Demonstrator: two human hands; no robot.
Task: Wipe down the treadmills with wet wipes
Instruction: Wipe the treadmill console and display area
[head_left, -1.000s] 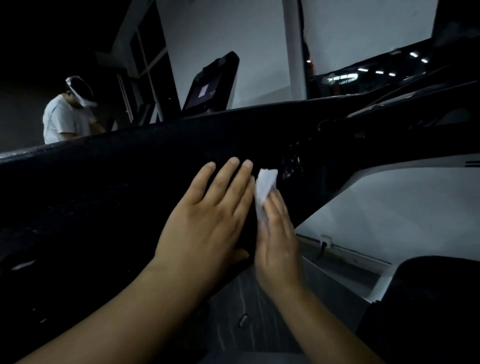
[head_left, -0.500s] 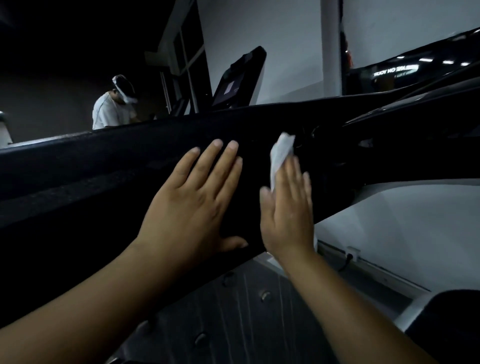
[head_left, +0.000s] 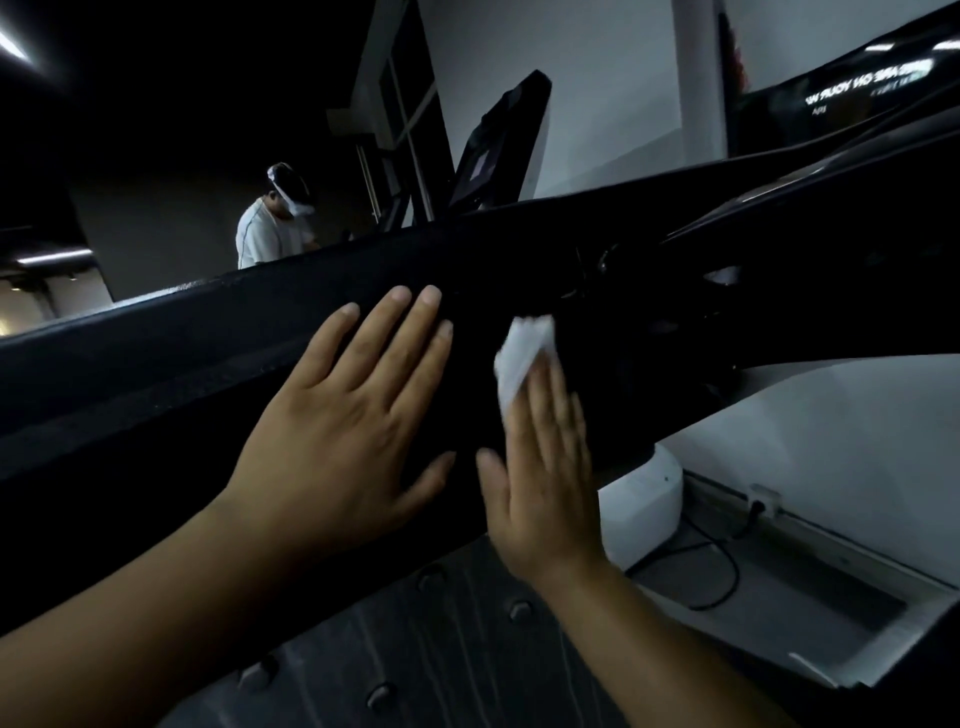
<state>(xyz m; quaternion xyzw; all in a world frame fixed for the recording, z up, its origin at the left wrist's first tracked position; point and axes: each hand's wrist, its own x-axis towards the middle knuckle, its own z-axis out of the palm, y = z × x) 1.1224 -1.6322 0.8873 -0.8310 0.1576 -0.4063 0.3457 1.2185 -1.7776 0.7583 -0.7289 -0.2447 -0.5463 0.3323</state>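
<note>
The left fingers (head_left: 395, 338) lie straight and a little spread, flat on the treadmill's black rail (head_left: 182, 384). The left hand (head_left: 353, 436) grips nothing. The right fingers (head_left: 550, 405) are straight too and press a white wipe (head_left: 522, 358) against the rail. The right hand (head_left: 545, 483) is blurred and soft at the edges, with its thumb splayed toward 9 o'clock, off the wipe.

The wipe pokes past the fingertips toward 11 o'clock, and its lower part is hidden under them. Both forearms are cut off at the bottom edge.

The rail climbs from 9 o'clock to 2 o'clock. It is so dark that its fittings at 2 o'clock are hard to make out. At 4 o'clock of the right hand, a white box (head_left: 644, 499) sits partly behind the rail, with a cable (head_left: 724, 566) beside it and a socket (head_left: 763, 501) nearby.

At 11 o'clock a person (head_left: 267, 228) in a white top is hidden below the chest by the rail. A tilted console (head_left: 498, 140) stands at 12 o'clock. At 1 o'clock a screen (head_left: 831, 104) shows mirrored lettering too blurred to read.
</note>
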